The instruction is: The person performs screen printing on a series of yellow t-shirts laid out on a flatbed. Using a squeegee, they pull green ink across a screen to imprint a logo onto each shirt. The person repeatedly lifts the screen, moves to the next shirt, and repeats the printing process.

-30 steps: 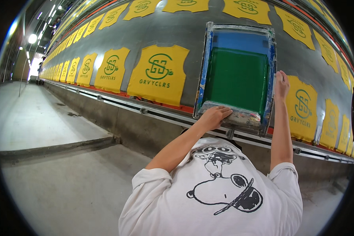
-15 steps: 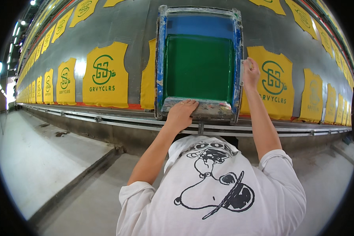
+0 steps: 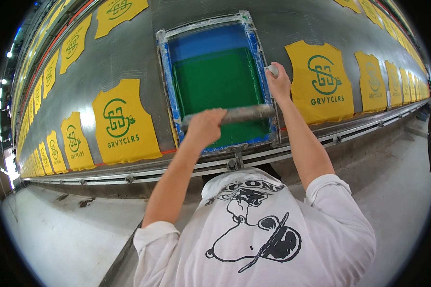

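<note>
A screen-printing frame [image 3: 164, 62] with blue-stained edges lies on the long grey table in front of me. Glossy green ink [image 3: 210, 79] covers much of its blue mesh. My left hand [image 3: 204, 128] is closed around the left part of a squeegee [image 3: 248, 114], a bar lying crosswise over the near part of the ink. The bar is blurred, and its lower edge cannot be made out. At the frame's right side, my right hand [image 3: 279, 83] is closed on a pale handle [image 3: 273, 70].
A yellow shirt panel [image 3: 321, 79] with a green print lies right of the frame, and another yellow panel [image 3: 124, 122] lies left. Several more line both sides of the table. A metal rail [image 3: 201, 170] follows the table's near edge, above a pale floor [image 3: 62, 229].
My left hand has gone from lying on the squeegee at the frame's near end to gripping it, and the squeegee has moved away from that end. The view has turned. My right hand stays at the handle.
</note>
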Available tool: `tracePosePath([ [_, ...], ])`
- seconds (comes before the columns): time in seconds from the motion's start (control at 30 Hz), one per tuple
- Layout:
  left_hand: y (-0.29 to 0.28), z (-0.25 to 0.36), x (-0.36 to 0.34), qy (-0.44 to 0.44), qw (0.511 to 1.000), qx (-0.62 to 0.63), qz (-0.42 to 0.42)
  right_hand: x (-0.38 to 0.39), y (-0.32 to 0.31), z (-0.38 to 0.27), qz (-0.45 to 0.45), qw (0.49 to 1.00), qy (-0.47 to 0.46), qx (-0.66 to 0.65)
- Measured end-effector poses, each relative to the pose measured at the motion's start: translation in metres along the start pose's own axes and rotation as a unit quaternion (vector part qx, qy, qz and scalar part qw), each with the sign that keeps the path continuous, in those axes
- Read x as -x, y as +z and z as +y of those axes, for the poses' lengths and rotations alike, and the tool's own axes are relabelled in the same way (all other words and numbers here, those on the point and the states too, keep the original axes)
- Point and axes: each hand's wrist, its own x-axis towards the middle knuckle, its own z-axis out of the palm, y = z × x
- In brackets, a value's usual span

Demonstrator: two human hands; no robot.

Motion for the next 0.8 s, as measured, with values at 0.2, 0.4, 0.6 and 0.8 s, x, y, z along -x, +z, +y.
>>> tracePosePath([
  [0.2, -0.066, -0.055, -0.111, -0.002, 1.0, -0.026, -0.007, 0.002, 0.0, -0.005, -0.007, 1.0, 0.015, 0.011],
  [0.4, -0.107, -0.096, -0.185, 0.007, 0.998, -0.048, -0.046, 0.007, -0.008, -0.016, -0.018, 0.998, 0.065, -0.006],
  [0.6, -0.139, -0.12, -0.18, -0.04, 0.989, -0.091, -0.106, -0.012, -0.014, -0.014, 0.017, 0.998, -0.028, 0.048],
  [0.8, -0.141, -0.143, -0.173, -0.109, 0.973, -0.182, -0.094, -0.086, 0.013, -0.12, 0.01, 0.873, -0.437, 0.216],
])
